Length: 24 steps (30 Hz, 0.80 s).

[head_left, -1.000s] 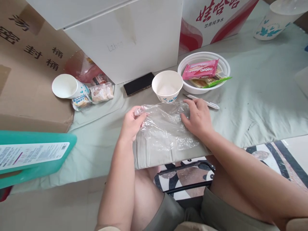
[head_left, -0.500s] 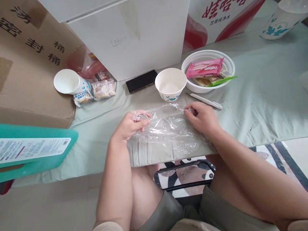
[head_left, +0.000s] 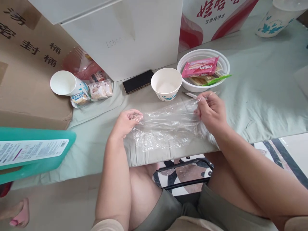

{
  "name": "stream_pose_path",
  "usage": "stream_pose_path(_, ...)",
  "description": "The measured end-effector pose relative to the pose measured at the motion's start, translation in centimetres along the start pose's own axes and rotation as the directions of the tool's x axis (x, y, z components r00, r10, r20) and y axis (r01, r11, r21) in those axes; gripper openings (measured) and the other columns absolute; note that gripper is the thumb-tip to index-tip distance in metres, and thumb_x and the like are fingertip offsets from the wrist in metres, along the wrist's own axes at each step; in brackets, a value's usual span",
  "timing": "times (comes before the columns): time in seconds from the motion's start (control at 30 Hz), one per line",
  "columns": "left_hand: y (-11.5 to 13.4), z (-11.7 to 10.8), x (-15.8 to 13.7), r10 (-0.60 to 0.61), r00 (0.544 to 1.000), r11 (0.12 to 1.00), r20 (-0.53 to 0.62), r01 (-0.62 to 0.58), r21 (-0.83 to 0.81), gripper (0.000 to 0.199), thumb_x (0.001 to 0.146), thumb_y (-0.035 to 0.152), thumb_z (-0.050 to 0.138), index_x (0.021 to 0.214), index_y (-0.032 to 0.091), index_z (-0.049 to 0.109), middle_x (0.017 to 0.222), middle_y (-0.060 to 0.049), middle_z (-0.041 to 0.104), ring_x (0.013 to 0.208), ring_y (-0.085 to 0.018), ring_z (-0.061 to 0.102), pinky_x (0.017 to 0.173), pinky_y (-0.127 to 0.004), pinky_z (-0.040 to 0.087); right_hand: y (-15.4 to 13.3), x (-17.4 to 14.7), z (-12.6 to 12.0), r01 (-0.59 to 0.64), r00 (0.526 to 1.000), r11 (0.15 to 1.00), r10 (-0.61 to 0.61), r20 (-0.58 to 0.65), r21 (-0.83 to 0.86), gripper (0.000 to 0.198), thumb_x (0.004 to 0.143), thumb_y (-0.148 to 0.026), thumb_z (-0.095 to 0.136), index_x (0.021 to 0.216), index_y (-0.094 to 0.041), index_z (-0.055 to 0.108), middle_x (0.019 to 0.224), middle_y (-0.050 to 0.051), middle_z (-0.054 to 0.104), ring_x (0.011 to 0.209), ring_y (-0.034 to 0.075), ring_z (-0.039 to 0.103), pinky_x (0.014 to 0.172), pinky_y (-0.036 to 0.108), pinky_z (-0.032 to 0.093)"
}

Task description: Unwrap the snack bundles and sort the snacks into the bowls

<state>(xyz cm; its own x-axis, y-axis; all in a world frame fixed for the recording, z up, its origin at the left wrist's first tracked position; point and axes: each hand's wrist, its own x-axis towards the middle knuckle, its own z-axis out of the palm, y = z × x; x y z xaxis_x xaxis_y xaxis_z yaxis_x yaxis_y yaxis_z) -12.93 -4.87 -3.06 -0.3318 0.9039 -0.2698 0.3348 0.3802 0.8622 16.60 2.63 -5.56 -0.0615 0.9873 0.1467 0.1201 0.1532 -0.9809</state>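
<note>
A sheet of clear plastic film [head_left: 166,126], crinkled and see-through, stretches between my two hands over the front of the table. My left hand [head_left: 127,122] is closed on its left side, thumb against fingers. At the other side, my right hand [head_left: 211,110] pinches the upper right part, with the fingers curled in. Just beyond the film stands a white paper bowl [head_left: 166,84] with blue leaf prints, upright, with no contents visible. Close to my right hand lies a white pen-like tool [head_left: 191,95], partly hidden behind the hand and film.
A white plastic bowl [head_left: 180,64] holds several wrapped snacks. Beside it lie a black phone [head_left: 138,81] and, farther left, a tipped paper cup [head_left: 63,83] with snack packets [head_left: 100,90]. Boxes line the back. A green jug [head_left: 69,138] stands left; a paper cup [head_left: 270,24] stands far right.
My right hand has moved right and slightly up, drawing the film wider and tauter. My left hand stays near its place, fingers more closed. A foot in a pink slipper has appeared at lower left.
</note>
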Motion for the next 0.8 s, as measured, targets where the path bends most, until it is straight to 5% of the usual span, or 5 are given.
stream_pose_path(0.2, 0.3, 0.4, -0.1, -0.020, 1.000, 0.988, -0.010, 0.018, -0.155, 0.021, 0.062, 0.033, 0.081, 0.074, 0.019, 0.071, 0.048, 0.005, 0.050, 0.039, -0.007, 0.036, 0.038, -0.020, 0.024, 0.1, 0.9, -0.6, -0.132, 0.988, 0.938, 0.150, -0.031, 0.321, 0.033, 0.084, -0.058, 0.073, 0.100, -0.032, 0.062, 0.070, -0.005, 0.058, 0.056, 0.013, 0.058, 0.059, 0.030, 0.053)
stream_pose_path(0.43, 1.3, 1.1, -0.2, 0.064, 0.984, 0.886, -0.165, -0.132, -0.444, 0.035, 0.065, 0.050, 0.082, 0.067, 0.020, 0.066, 0.041, 0.007, 0.040, 0.035, -0.006, 0.029, 0.034, -0.019, 0.019, -1.3, -0.2, 0.0, -0.464, 0.859, 0.814, 0.318, 0.402, 0.348, 0.050, 0.067, -0.067, 0.082, 0.096, -0.027, 0.072, 0.106, 0.005, 0.073, 0.096, 0.023, 0.071, 0.086, 0.039, 0.059)
stream_pose_path(0.53, 1.4, 0.9, -0.2, 0.017, 0.983, 0.861, -0.185, -0.108, -0.496, 0.039, 0.062, 0.051, 0.086, 0.068, 0.019, 0.064, 0.042, 0.007, 0.042, 0.035, -0.004, 0.027, 0.035, -0.018, 0.018, -1.5, -0.7, 0.3, -0.417, 0.866, 0.852, 0.266, 0.423, 0.318, 0.053, 0.071, -0.072, 0.074, 0.098, -0.026, 0.074, 0.108, 0.006, 0.074, 0.102, 0.026, 0.071, 0.088, 0.041, 0.058)
stream_pose_path(0.67, 1.1, 0.7, 0.1, -0.031, 0.973, 0.856, -0.227, -0.091, -0.508, 0.038, 0.066, 0.051, 0.083, 0.069, 0.020, 0.060, 0.044, 0.008, 0.043, 0.036, -0.004, 0.028, 0.036, -0.018, 0.022, -1.5, -1.1, 0.9, -0.296, 0.858, 0.954, 0.283, 0.430, -0.036, 0.031, 0.077, -0.044, 0.075, 0.100, -0.022, 0.075, 0.082, 0.004, 0.075, 0.075, 0.021, 0.069, 0.068, 0.034, 0.055)
stream_pose_path(0.8, 0.7, 0.9, 0.5, -0.020, 0.951, 0.906, -0.307, -0.112, -0.407, 0.032, 0.070, 0.046, 0.078, 0.069, 0.020, 0.060, 0.052, 0.004, 0.054, 0.046, -0.008, 0.048, 0.043, -0.018, 0.037, -1.2, -1.3, 1.2, -0.184, 0.936, 0.975, 0.212, 0.281, -0.121, 0.025, 0.084, -0.034, 0.058, 0.095, -0.021, 0.076, 0.071, 0.003, 0.072, 0.066, 0.020, 0.067, 0.063, 0.033, 0.054)
